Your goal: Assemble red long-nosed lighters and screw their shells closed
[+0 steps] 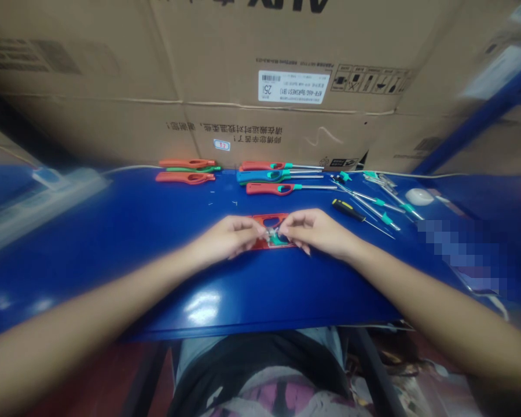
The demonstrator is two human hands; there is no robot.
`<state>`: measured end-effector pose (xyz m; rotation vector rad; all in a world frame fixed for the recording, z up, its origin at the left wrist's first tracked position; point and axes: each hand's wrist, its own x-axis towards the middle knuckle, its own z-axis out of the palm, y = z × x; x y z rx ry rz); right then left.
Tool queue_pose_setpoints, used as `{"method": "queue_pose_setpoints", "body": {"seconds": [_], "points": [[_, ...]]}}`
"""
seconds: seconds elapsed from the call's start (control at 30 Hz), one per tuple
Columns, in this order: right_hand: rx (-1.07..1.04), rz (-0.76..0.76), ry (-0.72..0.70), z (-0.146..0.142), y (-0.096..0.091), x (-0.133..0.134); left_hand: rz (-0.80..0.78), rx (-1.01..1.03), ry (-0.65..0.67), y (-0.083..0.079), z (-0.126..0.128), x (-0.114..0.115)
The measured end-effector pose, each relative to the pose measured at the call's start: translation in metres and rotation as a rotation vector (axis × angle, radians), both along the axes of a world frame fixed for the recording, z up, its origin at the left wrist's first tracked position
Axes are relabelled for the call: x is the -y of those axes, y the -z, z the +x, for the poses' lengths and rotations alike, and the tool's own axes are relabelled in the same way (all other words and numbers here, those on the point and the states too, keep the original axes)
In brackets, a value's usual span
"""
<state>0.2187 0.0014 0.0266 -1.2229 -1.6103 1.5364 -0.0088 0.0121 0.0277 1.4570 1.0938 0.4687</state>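
Red lighter casing halves (257, 245) lie on the blue table in front of me, with a green trigger piece (278, 239) and small pale parts among them. My left hand (238, 234) is closed in a pinch over the left part of the casing, at the small pale parts. From the other side my right hand (306, 227) pinches close to the green trigger, its fingertips almost meeting the left ones. What either pinch holds is too small and blurred to name.
Behind my hands lie orange and green casings (186, 177) and several assembled lighters (269, 189). Rightward are metal lighter tubes with green triggers (380, 202), a black-and-yellow screwdriver (347, 209) and a white rounded object (419, 197). A large cardboard box (226, 69) stands behind; a power strip (47, 200) is left.
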Motion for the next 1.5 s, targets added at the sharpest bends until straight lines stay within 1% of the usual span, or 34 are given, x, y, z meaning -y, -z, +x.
{"method": "queue_pose_setpoints", "body": {"seconds": [0.27, 0.57, 0.9, 1.03, 1.33, 1.4, 1.5], "points": [[0.015, -0.001, 0.003, -0.0001, 0.0010, -0.0005, 0.032, -0.019, 0.012, 0.0036, 0.0002, -0.0005], [0.049, -0.015, 0.033, -0.0017, 0.0020, 0.0007, 0.049, -0.068, 0.018, -0.0009, 0.0014, 0.0015], [0.061, -0.021, 0.065, -0.0057, -0.0003, 0.0033, 0.074, -0.080, 0.037, -0.0005, 0.0013, 0.0026], [0.057, -0.022, 0.066, -0.0057, 0.0002, 0.0040, 0.090, -0.065, 0.036, 0.0009, 0.0011, 0.0026], [0.029, 0.000, 0.084, -0.0065, 0.0057, 0.0032, 0.161, -0.003, 0.094, 0.0076, -0.0014, 0.0002], [0.021, -0.002, 0.083, -0.0067, 0.0049, 0.0033, 0.160, -0.015, 0.099, 0.0068, -0.0018, -0.0002], [0.011, -0.006, 0.081, -0.0071, 0.0029, 0.0030, 0.120, -0.043, 0.081, 0.0031, -0.0011, 0.0002]]}}
